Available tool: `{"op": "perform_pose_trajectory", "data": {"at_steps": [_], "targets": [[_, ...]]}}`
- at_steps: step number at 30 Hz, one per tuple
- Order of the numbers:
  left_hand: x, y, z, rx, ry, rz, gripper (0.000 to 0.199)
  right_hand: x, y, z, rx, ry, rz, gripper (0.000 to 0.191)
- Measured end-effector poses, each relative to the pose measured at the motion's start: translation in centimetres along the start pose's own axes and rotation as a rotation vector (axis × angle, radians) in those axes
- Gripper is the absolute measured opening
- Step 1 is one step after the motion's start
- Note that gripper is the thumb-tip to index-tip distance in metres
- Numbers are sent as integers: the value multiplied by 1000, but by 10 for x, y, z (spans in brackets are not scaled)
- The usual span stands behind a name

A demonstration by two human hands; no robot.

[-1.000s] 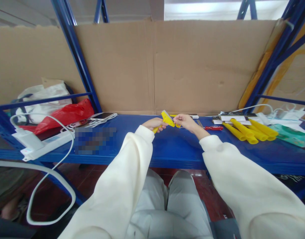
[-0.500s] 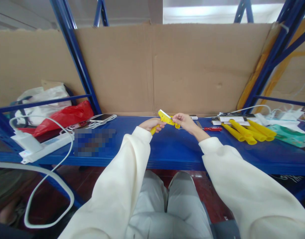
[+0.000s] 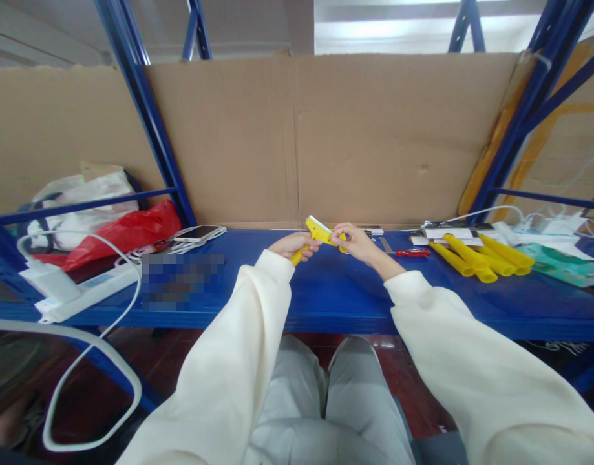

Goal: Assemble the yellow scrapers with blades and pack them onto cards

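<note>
Left hand (image 3: 295,246) is closed around the handle of a yellow tool (image 3: 320,230), which is held over the middle of the blue desk (image 3: 338,287), toward the far side. Right hand (image 3: 357,241) is brought to the tool's right end, fingers drawn narrow; whether anything is gripped there cannot be told. Red screwdriver (image 3: 413,253) is seen lying just right of that hand, yellow tubes (image 3: 471,256) piled farther right, phone (image 3: 202,233) placed far left.

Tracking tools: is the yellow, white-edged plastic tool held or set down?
Held: left hand grips the yellow tool; right hand touches its other end.
</note>
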State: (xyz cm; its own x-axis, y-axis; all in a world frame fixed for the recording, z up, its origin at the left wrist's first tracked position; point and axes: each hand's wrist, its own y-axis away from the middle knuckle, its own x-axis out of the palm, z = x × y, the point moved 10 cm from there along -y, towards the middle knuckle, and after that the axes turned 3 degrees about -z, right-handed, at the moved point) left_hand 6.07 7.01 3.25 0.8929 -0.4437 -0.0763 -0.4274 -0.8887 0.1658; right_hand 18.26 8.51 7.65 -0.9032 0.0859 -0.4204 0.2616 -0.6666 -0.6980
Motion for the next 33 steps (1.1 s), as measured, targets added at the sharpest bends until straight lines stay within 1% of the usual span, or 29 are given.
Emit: {"op": "perform_pose_trajectory", "data": {"at_steps": [14, 18, 22, 25, 27, 30, 33], "targets": [[0, -2, 1, 10, 4, 7, 21, 3, 2, -3, 8, -65, -2, 19], [2, -1, 1, 9, -7, 8, 20, 4, 1, -3, -7, -34, -4, 17], [2, 0, 1, -3, -24, -18, 19, 5, 0, -2, -8, 21, -1, 17], [2, 1, 0, 4, -28, -24, 19, 6, 1, -7, 32, 38, -13, 17], [3, 1, -1, 13, -29, -23, 20, 5, 2, -15, 86, 27, -43, 18], [2, 1, -1, 16, -41, -38, 20, 6, 5, -31, 190, -29, -69, 27], [3, 2, -1, 13, -67, -61, 22, 14, 6, -38, 255, -60, 6, 27]]}}
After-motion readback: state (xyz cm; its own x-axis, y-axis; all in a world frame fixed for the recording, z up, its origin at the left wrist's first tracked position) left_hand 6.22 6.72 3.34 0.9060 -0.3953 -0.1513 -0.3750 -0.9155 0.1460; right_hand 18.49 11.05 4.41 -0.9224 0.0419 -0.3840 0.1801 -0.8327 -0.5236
